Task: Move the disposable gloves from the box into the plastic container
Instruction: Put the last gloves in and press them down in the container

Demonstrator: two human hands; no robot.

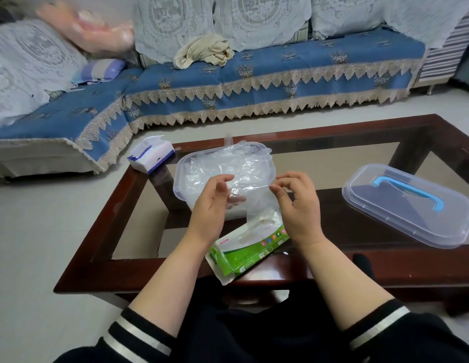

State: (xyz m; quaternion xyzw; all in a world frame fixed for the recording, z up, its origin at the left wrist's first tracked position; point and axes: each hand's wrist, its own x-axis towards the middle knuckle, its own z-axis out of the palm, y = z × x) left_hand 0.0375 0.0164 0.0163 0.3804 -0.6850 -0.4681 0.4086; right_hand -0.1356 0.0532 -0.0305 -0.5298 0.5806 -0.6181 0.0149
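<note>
A green and white glove box [247, 251] lies tilted at the table's near edge, with clear gloves sticking out of its opening. Just above it a clear disposable glove [250, 192] is stretched between my hands. My left hand [212, 203] pinches its left side and my right hand [297, 203] pinches its right side. Behind them stands the open clear plastic container [179, 179], which holds several crumpled clear gloves [228, 163].
The container's clear lid [409, 208] with a blue handle lies on the right of the dark glass-topped coffee table [359, 132]. A tissue box [151, 154] sits at the table's far left corner. A blue-covered sofa [254, 74] runs behind.
</note>
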